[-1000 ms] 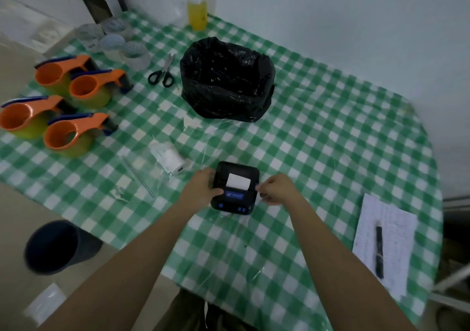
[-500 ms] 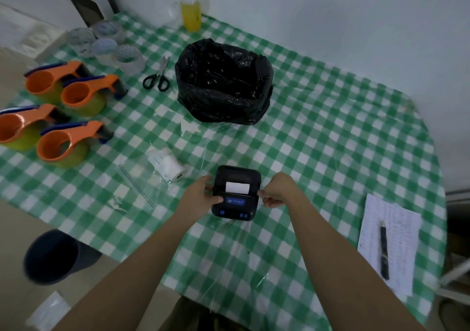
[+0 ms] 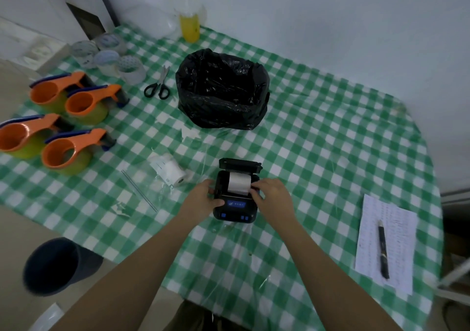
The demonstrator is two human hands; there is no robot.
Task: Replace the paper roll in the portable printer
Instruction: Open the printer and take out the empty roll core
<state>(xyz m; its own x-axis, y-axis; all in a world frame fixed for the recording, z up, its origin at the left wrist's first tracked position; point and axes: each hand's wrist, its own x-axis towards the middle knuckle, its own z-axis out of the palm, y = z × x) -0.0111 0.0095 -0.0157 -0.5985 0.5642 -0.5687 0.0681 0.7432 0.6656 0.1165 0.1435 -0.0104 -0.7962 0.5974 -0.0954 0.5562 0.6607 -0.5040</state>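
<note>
Printer (image 3: 235,198) sits near the table's (image 3: 330,127) front edge, black and squat, its lid tipped open toward twelve o'clock so the white paper roll (image 3: 239,182) lies bare in the well. The left hand (image 3: 203,199) clamps the body from nine o'clock, thumb over the top edge and fingers tucked round the side, a firm closed grip on the casing. The right hand (image 3: 270,196) comes in from three o'clock with fingertips pinched at the roll's end; whether they have the paper itself or only press the well's wall, I cannot tell. A second roll (image 3: 171,173) lies on clear plastic at about ten o'clock from the printer, well apart from it. At twelve o'clock stands a black-lined bin (image 3: 221,91), with scissors (image 3: 159,85) to its left.

The roll looks light and easily crushed, and its loose outer wrap would unspool if dragged, so I'd take it by both flat ends, not the curved face. The printer's casing looks stiff and a little slick on this plastic-covered cloth, so steadying it low on the sides, clear of the hinged lid, seems wise
</note>
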